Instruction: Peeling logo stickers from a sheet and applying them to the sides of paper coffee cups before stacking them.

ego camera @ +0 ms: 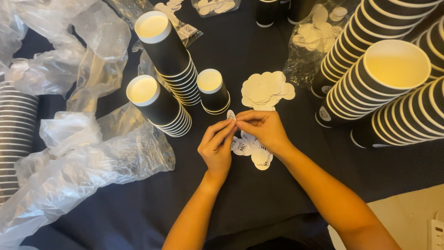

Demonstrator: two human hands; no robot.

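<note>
My left hand [216,147] and right hand [262,129] pinched one small round white paper sticker [231,114] between closed fingertips; loose printed round stickers [252,150] lay beneath, short stacked black paper cups [212,90] just beyond.

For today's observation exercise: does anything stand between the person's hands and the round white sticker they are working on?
Nothing visible does. The left hand and right hand already pinch the round sticker between their fingertips, above the loose stickers on the dark tablecloth.

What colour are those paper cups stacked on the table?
The paper cups are black outside, cream-white inside, with white rims; the head view shows this.
</note>
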